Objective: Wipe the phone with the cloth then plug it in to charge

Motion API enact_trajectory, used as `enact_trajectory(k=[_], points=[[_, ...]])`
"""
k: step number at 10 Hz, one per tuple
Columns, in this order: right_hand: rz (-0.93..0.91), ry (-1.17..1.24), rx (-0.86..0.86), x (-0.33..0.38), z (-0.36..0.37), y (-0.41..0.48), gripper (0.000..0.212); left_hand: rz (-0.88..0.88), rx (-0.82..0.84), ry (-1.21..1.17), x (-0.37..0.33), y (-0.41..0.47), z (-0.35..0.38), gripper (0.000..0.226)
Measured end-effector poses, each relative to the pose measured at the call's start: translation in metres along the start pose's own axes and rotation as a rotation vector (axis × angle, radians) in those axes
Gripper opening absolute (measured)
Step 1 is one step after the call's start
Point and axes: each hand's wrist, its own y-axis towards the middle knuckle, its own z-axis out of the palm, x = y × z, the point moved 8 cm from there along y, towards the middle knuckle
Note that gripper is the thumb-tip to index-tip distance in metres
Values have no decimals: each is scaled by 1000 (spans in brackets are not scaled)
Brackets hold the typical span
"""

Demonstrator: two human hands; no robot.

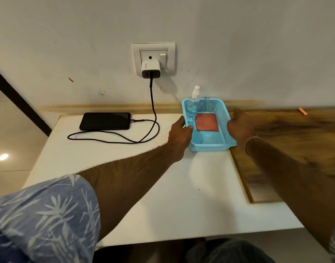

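Observation:
A black phone (105, 121) lies face up at the back left of the white table (162, 186), with a black cable (153, 111) plugged into its right end. The cable loops over the table and runs up to a white charger (150, 69) in the wall socket (153, 58). A blue mesh basket (210, 141) holds a folded reddish cloth (207, 123) and a clear spray bottle (193, 105). My left hand (180, 136) grips the basket's left rim. My right hand (240, 126) rests against its right rim.
A wooden board (295, 145) lies to the right of the white table, beside the basket. A small orange object (302, 111) sits at the wall on the far right. The floor drops away on the left.

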Motion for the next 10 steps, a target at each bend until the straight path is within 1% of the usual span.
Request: enact_trajectory(k=[1, 2, 3, 5, 7, 8, 9, 10], points=[[155, 202, 115, -19, 9, 2, 34, -4, 0, -38, -2, 1, 3, 25], [176, 229, 109, -22, 9, 4, 34, -2, 1, -45, -2, 2, 5, 24], [187, 291, 104, -20, 11, 7, 35, -2, 1, -66, -2, 7, 8, 29], [186, 325, 94, -19, 12, 7, 34, 1, 0, -75, -1, 9, 9, 29], [175, 285, 126, -11, 8, 2, 34, 3, 11, -35, -4, 6, 6, 29], [117, 231, 104, -7, 0, -4, 32, -14, 16, 33, -4, -1, 2, 40], [-98, -24, 18, 23, -11, -25, 37, 24, 25, 184, -8, -15, -13, 59], [-251, -178, -29, 46, -13, -52, 37, 107, 29, 377, -17, -39, -28, 61]])
